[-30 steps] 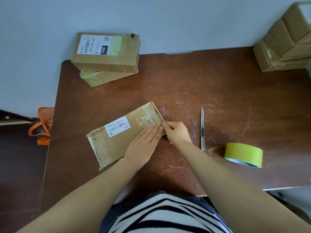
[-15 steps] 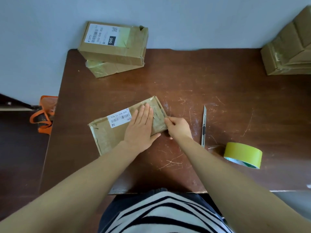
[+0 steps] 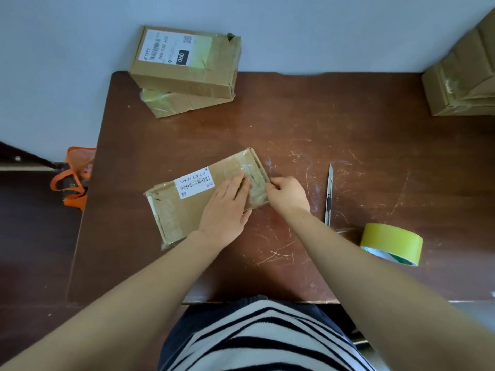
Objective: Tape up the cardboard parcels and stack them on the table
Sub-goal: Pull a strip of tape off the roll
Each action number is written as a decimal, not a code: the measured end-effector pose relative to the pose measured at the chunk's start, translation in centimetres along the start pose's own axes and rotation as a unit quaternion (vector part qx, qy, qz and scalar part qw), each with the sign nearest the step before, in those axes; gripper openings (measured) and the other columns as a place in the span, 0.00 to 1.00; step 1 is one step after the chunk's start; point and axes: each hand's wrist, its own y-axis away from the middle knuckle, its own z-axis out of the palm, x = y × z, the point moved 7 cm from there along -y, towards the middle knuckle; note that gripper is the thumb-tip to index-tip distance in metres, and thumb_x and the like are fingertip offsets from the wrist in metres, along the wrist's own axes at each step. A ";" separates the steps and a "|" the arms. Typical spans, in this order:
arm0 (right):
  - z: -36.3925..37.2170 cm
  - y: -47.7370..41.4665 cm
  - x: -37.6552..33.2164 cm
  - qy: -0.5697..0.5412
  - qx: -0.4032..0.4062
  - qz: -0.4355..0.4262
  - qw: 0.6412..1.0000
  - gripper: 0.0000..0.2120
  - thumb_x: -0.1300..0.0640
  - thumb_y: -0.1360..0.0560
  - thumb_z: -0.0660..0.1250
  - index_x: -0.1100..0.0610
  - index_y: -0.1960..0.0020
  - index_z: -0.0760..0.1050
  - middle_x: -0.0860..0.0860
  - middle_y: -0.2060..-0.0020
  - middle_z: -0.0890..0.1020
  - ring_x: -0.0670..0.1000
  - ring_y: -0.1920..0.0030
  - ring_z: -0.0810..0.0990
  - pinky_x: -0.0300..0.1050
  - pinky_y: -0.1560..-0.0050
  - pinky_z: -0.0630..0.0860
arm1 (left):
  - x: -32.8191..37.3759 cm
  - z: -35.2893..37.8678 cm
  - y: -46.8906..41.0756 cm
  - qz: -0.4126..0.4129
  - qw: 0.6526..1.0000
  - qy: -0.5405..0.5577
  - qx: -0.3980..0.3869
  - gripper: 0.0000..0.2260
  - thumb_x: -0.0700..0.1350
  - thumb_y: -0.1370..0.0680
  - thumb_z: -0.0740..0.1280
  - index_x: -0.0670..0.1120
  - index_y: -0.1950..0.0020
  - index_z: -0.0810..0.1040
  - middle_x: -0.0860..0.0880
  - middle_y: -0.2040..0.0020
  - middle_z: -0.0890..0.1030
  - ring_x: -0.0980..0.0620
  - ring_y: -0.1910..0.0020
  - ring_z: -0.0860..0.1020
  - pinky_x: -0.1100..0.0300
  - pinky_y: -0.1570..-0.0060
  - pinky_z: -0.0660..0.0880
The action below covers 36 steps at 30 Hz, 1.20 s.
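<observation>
A flat cardboard parcel [image 3: 184, 207] with a white barcode label lies slanted in the middle of the brown table [image 3: 321, 129]. My left hand [image 3: 227, 207] lies flat on its top, fingers straight, pressing the clear tape near the right end. My right hand [image 3: 288, 194] has curled fingers against the parcel's right end, pinching that edge. A roll of yellow-green tape [image 3: 392, 243] lies on the table to the right, apart from both hands. Two taped parcels [image 3: 184, 70] are stacked at the far left of the table.
A utility knife [image 3: 329, 194] lies on the table just right of my right hand. More cardboard boxes [image 3: 463, 84] are piled at the far right corner. An orange bag [image 3: 73, 178] sits on the floor left of the table. A wall runs behind.
My left hand has slid up from the parcel's near edge onto its top. The right hand stays at the right end. The parcel has barely moved.
</observation>
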 end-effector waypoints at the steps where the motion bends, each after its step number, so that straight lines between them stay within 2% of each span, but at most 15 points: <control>1: -0.1 -0.5 -0.6 0.013 0.015 -0.008 1.000 0.17 0.53 0.23 0.60 0.54 0.36 0.75 0.56 0.41 0.75 0.56 0.40 0.72 0.49 0.47 0.73 | -0.3 -0.7 -0.1 -0.007 1.000 0.012 0.012 0.33 0.52 0.24 0.66 0.41 0.24 0.58 0.41 0.25 0.59 0.41 0.26 0.58 0.51 0.26 0.54; 2: -0.1 -0.9 -1.4 0.028 0.024 -0.018 0.999 0.20 0.50 0.23 0.60 0.54 0.33 0.72 0.55 0.37 0.72 0.56 0.36 0.68 0.50 0.43 0.71 | -0.6 -1.2 -0.1 -0.018 1.000 0.015 0.016 0.36 0.54 0.26 0.69 0.40 0.24 0.58 0.41 0.25 0.59 0.40 0.26 0.57 0.50 0.26 0.53; 4: 0.6 -1.7 -2.9 0.061 0.023 -0.042 0.997 0.27 0.43 0.23 0.61 0.55 0.28 0.65 0.55 0.33 0.67 0.55 0.32 0.64 0.52 0.40 0.69 | -1.0 -0.6 0.0 -0.035 0.999 0.005 -0.017 0.43 0.59 0.26 0.67 0.39 0.23 0.48 0.41 0.22 0.48 0.44 0.23 0.47 0.52 0.24 0.43; 7: 2.2 -2.6 -4.0 0.107 0.014 -0.044 0.993 0.31 0.37 0.25 0.62 0.58 0.31 0.65 0.55 0.35 0.68 0.55 0.34 0.65 0.52 0.45 0.70 | -1.2 0.9 -0.2 -0.050 0.998 -0.018 -0.045 0.46 0.64 0.24 0.59 0.37 0.24 0.38 0.40 0.23 0.37 0.45 0.23 0.39 0.54 0.26 0.37; 11: 2.8 -3.3 -3.4 0.038 0.034 -0.031 0.998 0.20 0.44 0.23 0.63 0.59 0.41 0.69 0.55 0.41 0.71 0.56 0.39 0.68 0.49 0.51 0.68 | -1.2 1.4 -0.4 -0.050 0.997 -0.040 -0.034 0.41 0.64 0.21 0.52 0.37 0.24 0.37 0.39 0.23 0.37 0.44 0.23 0.38 0.54 0.28 0.34; 13: 2.7 -3.5 -3.2 -0.014 0.043 -0.025 0.999 0.15 0.48 0.21 0.60 0.59 0.43 0.72 0.55 0.43 0.72 0.56 0.42 0.71 0.47 0.51 0.69 | -1.4 1.5 -0.4 -0.050 0.997 -0.040 -0.040 0.40 0.63 0.21 0.52 0.37 0.24 0.37 0.40 0.23 0.37 0.44 0.24 0.38 0.55 0.29 0.33; 16: 2.0 -3.5 -2.8 -0.052 0.002 -0.019 0.998 0.18 0.47 0.20 0.57 0.58 0.40 0.74 0.56 0.43 0.75 0.53 0.47 0.74 0.46 0.46 0.72 | -1.4 1.5 -0.3 -0.047 0.998 -0.022 -0.033 0.41 0.63 0.21 0.54 0.38 0.24 0.37 0.40 0.23 0.36 0.45 0.24 0.37 0.56 0.29 0.32; 19: 1.5 -1.8 -1.4 -0.074 -0.090 -0.056 0.992 0.30 0.49 0.30 0.73 0.53 0.30 0.68 0.48 0.41 0.71 0.48 0.42 0.72 0.43 0.42 0.71 | -1.5 1.2 -0.3 -0.051 0.999 0.006 -0.016 0.42 0.62 0.22 0.56 0.40 0.24 0.35 0.42 0.23 0.37 0.47 0.23 0.38 0.57 0.29 0.32; 21: 1.3 -0.7 -0.8 -0.085 -0.096 -0.093 0.987 0.33 0.56 0.32 0.76 0.51 0.29 0.68 0.46 0.43 0.70 0.46 0.42 0.71 0.37 0.44 0.67 | -1.5 1.4 -0.5 -0.050 0.999 -0.012 -0.018 0.41 0.63 0.21 0.54 0.40 0.24 0.35 0.42 0.23 0.37 0.47 0.24 0.37 0.57 0.30 0.31; 23: 1.0 -0.5 -0.5 -0.098 -0.100 -0.105 0.985 0.32 0.60 0.30 0.74 0.52 0.29 0.68 0.46 0.42 0.70 0.45 0.42 0.70 0.35 0.42 0.66 | -1.4 1.6 -0.6 -0.050 0.998 -0.031 -0.032 0.40 0.63 0.21 0.52 0.40 0.24 0.34 0.42 0.23 0.35 0.46 0.24 0.36 0.56 0.30 0.32; 27: 0.3 -0.7 -0.2 -0.185 -0.178 -0.071 0.964 0.27 0.68 0.30 0.70 0.50 0.34 0.74 0.46 0.41 0.75 0.44 0.43 0.76 0.39 0.39 0.73 | -1.3 1.5 -0.5 -0.053 0.997 -0.045 -0.035 0.40 0.63 0.21 0.51 0.40 0.25 0.33 0.41 0.23 0.35 0.46 0.24 0.35 0.55 0.30 0.32; 29: 0.4 -0.5 -0.4 -0.158 -0.147 -0.067 0.974 0.26 0.67 0.32 0.69 0.46 0.39 0.76 0.46 0.44 0.77 0.42 0.47 0.77 0.36 0.46 0.74 | -1.2 1.4 -0.5 -0.054 0.996 -0.049 -0.046 0.40 0.63 0.21 0.51 0.39 0.25 0.34 0.41 0.23 0.35 0.45 0.24 0.35 0.55 0.29 0.33; 31: 0.6 -0.4 -0.7 -0.146 -0.099 -0.057 0.983 0.24 0.67 0.31 0.67 0.52 0.37 0.75 0.49 0.44 0.77 0.46 0.46 0.77 0.36 0.50 0.75 | -1.1 1.3 -0.4 -0.061 0.995 -0.056 -0.056 0.40 0.62 0.20 0.52 0.39 0.24 0.34 0.41 0.23 0.34 0.45 0.24 0.35 0.54 0.29 0.33; 34: 0.5 -0.9 -0.9 -0.219 -0.056 -0.005 0.974 0.15 0.64 0.26 0.61 0.58 0.42 0.78 0.53 0.47 0.80 0.49 0.46 0.78 0.41 0.47 0.76 | -0.4 -0.2 -0.8 -0.048 0.995 -0.087 -0.008 0.40 0.62 0.22 0.53 0.40 0.23 0.38 0.41 0.23 0.37 0.44 0.24 0.37 0.50 0.28 0.34; 36: 0.7 -1.3 -1.6 -0.165 -0.051 -0.037 0.984 0.13 0.58 0.21 0.58 0.62 0.45 0.78 0.60 0.49 0.79 0.49 0.53 0.77 0.41 0.48 0.74 | 0.7 -0.4 -1.4 -0.008 0.995 -0.095 0.006 0.39 0.63 0.21 0.51 0.40 0.23 0.37 0.42 0.22 0.38 0.45 0.24 0.37 0.52 0.28 0.33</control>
